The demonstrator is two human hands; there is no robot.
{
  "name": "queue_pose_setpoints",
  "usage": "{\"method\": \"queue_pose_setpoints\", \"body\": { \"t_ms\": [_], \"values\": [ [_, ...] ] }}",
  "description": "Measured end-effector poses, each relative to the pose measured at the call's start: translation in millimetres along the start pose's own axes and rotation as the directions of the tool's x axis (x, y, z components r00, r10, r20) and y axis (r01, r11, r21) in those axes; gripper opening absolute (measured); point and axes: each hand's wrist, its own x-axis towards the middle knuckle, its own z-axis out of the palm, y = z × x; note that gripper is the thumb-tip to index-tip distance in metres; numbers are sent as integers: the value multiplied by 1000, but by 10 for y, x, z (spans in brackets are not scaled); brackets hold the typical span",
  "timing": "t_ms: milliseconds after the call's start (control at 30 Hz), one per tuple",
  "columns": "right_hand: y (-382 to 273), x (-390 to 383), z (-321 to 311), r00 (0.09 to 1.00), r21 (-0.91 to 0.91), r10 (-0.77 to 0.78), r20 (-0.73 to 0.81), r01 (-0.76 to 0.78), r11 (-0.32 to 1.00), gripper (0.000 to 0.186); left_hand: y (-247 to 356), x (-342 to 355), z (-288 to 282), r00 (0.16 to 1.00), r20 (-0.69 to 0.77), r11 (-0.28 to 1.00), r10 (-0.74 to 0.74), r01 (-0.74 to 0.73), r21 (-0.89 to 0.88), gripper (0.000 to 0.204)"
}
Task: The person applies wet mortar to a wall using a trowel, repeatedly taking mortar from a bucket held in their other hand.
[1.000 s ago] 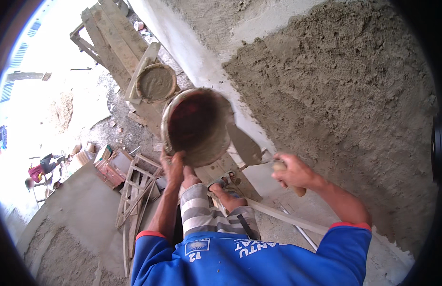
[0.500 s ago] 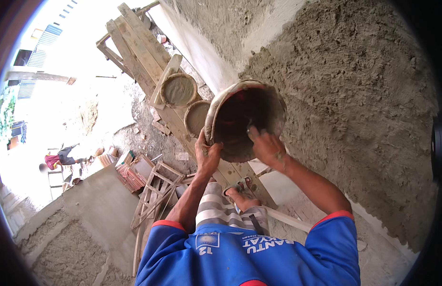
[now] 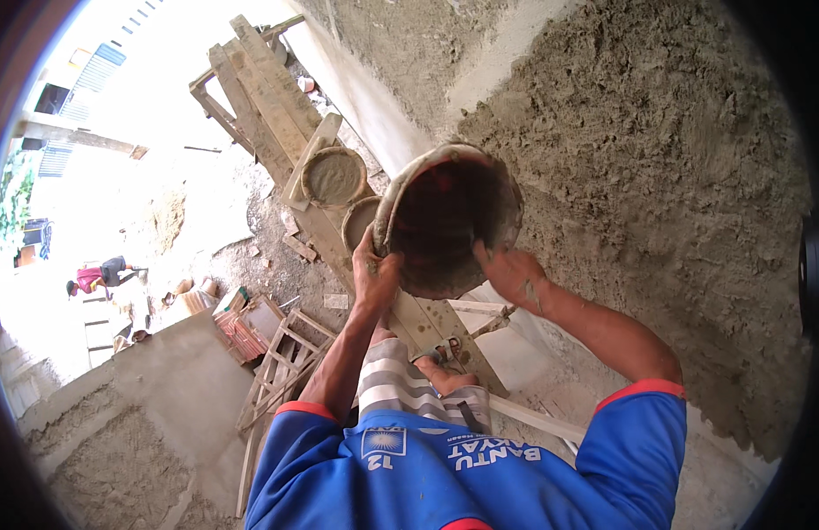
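Observation:
A mortar-crusted bucket (image 3: 440,221) is tilted in front of me, its wide mouth facing me and its inside dark with a reddish tint. My left hand (image 3: 375,272) grips its left rim, with the thumb at the edge. At the lower right of the mouth is my right hand (image 3: 513,272), its fingers closed and reaching just inside; whatever they hold is lost in the shadow. Wet mortar smears the back of that hand. Just beyond my left hand, two buckets of grey mortar, a farther one (image 3: 333,178) and a nearer one (image 3: 360,223), stand on a plank platform (image 3: 273,102).
A rough, freshly mortared wall (image 3: 648,177) rises on my right. My sandalled foot (image 3: 439,353) rests on the planks. Below on the left lie a wooden frame (image 3: 290,353) and stacked reddish tiles (image 3: 249,325). Another person (image 3: 98,276) is farther off at left.
My right hand has drawn back from inside the bucket toward its lower right rim. The bucket has shifted slightly left, with my left hand still on it.

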Motion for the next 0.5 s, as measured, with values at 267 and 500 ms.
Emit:
{"method": "queue_pose_setpoints", "body": {
  "t_ms": [267,500],
  "values": [
    [-335,88,-479,1000,43,12,23,-13,999,35,-132,-331,-236,999,-26,939,19,-9,343,54],
    [-470,-168,-150,960,-90,-134,246,160,983,46,-252,-375,-301,985,-167,958,42,8,286,60]
  ]
}}
